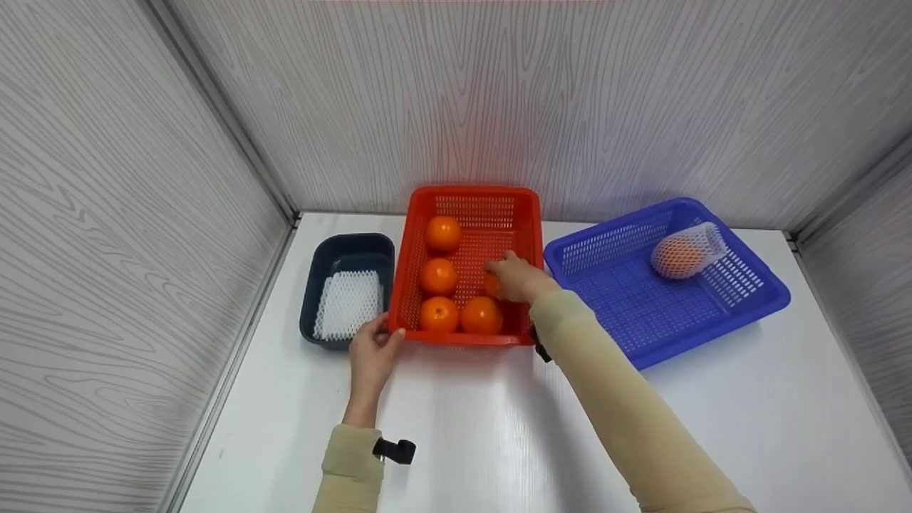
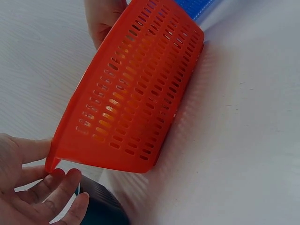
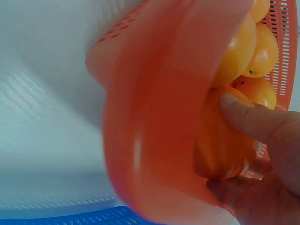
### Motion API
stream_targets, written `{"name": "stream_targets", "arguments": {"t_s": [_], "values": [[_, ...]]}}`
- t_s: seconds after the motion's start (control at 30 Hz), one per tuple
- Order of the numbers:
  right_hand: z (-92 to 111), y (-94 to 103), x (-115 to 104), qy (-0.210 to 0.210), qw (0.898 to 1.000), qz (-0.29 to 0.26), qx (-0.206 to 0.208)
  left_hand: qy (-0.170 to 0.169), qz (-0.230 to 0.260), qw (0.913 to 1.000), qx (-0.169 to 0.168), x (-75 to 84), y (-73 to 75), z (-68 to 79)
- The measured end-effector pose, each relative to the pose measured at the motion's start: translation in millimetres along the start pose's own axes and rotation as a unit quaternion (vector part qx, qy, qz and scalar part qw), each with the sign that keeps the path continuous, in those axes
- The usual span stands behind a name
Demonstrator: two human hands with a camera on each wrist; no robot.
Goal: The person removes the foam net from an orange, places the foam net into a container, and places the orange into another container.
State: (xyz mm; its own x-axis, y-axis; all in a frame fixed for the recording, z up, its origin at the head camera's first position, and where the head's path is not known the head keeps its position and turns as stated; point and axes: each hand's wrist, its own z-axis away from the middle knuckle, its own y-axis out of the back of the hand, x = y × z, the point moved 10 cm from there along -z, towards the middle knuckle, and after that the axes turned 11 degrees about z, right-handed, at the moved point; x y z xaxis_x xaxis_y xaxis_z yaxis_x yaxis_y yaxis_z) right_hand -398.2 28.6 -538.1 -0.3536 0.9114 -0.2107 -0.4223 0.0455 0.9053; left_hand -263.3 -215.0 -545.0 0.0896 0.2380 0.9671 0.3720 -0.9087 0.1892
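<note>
My left hand [image 1: 372, 354] pinches the near-left corner of the red basket [image 1: 463, 340]; in the left wrist view the thumb and fingers [image 2: 62, 194] are at its rim. Inside the basket, my right hand [image 1: 521, 276] grips an orange [image 3: 227, 136], thumb on top and fingers around its side. In the head view the hand covers most of that orange. Several other oranges [image 1: 439, 276] lie along the basket's left side and near edge.
To the left stands a dark tray [image 1: 354, 244] with white foam net sleeves [image 1: 349, 305] in it. On the right, a blue basket [image 1: 641, 313] holds an orange in a foam net [image 1: 680, 255]. Wood-grain panels [image 1: 427, 100] enclose the white table [image 1: 456, 442] at the back and sides.
</note>
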Motion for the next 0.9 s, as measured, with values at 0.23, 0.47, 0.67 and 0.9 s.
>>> {"name": "stream_targets", "arguments": {"t_s": [0.23, 0.47, 0.67, 0.9], "values": [[2, -5.0, 6, -0.031, 0.996, -0.086, -0.011, -0.005, 0.004, 1.0000, 0.002, -0.8, -0.1, 0.1], [-6, 5.7, -8, 0.041, 0.998, -0.040, 0.036, -0.007, 0.003, 1.0000, 0.002, 0.0, -1.7, -0.5], [-4, 22.3, -8, 0.064, 0.994, -0.057, 0.073, -0.006, 0.002, 1.0000, -0.001, -0.2, -2.7, 0.0], [14, 42.5, 3, 0.074, 0.987, -0.105, 0.100, -0.020, -0.027, 0.9994, 0.010, 2.7, -0.4, 2.4]]}}
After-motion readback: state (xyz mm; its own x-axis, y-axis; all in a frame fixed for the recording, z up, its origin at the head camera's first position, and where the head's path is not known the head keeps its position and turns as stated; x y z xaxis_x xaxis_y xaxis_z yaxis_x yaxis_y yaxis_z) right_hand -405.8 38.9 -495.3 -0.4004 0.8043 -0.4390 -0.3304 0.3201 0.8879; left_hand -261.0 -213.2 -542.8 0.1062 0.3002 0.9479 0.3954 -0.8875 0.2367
